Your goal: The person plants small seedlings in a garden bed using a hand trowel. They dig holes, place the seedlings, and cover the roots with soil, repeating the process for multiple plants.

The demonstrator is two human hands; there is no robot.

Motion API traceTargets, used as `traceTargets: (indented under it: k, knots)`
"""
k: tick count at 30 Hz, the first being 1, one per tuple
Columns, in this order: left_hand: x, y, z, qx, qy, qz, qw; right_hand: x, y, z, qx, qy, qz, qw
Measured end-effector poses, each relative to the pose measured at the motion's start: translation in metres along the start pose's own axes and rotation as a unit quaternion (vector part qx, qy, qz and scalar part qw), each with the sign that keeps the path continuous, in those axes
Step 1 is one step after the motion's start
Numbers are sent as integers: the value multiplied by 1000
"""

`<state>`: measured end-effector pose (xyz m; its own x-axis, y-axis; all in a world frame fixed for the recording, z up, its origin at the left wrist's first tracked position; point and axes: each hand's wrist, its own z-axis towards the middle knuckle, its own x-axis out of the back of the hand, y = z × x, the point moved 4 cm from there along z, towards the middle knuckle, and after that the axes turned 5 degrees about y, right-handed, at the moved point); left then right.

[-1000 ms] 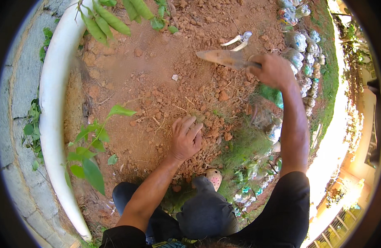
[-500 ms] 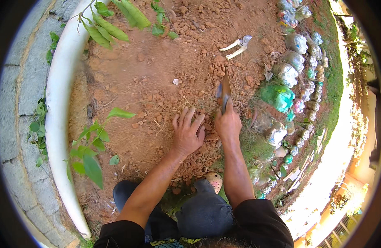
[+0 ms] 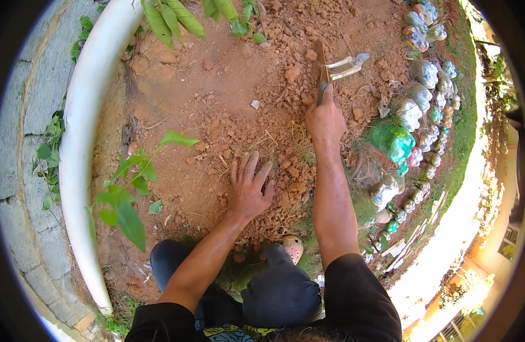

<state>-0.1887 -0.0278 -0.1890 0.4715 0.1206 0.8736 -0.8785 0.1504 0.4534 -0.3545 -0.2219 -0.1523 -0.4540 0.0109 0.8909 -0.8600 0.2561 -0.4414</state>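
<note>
My right hand point(image 3: 326, 118) is closed around the grey handle of what looks like a hand trowel point(image 3: 320, 61). Its narrow brown blade points away from me over loose reddish soil point(image 3: 291, 108), seen nearly edge-on. Just right of the blade lie pruning shears point(image 3: 346, 67) with pale handles; whether the two touch I cannot tell. My left hand point(image 3: 250, 191) rests palm down on the soil nearer to me, fingers spread, with nothing in it. Dry grass bits and clods lie around its fingertips.
Stuffed plastic bottles point(image 3: 396, 142) form rows along the right, beside a grass strip point(image 3: 464, 125). A thick white pipe point(image 3: 80, 148) curves along the left by a grey block wall point(image 3: 29, 165). A leafy plant point(image 3: 128, 199) grows near it. My shoe point(image 3: 293, 248) is close below.
My right hand has moved away from me with the trowel, up beside the shears. The left hand stays down on the soil, a little lower in view. The view has shifted slightly.
</note>
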Motion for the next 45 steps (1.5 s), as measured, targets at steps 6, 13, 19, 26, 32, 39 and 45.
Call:
traceTargets:
  k: [6,13,19,26,32,39,45]
  knots:
    - [5,-12,-11,60,21,29,998,14,-22,28,73,-78,-28,994]
    - [13,-11,-27,80,6,19,997,15,-34,60,105,-28,-79,991]
    - [24,-11,-34,88,19,6,996,38,-41,88,127,-42,-111,985]
    - [28,-12,-41,102,21,2,995,45,-60,120,212,-79,-172,959]
    - [34,-22,-40,111,29,18,993,70,22,15,109,32,7,994]
    - [39,-27,-53,105,19,22,994,-25,56,-141,-78,-71,100,989]
    - [52,-16,-59,91,17,20,996,-48,-41,-87,-76,-93,298,947]
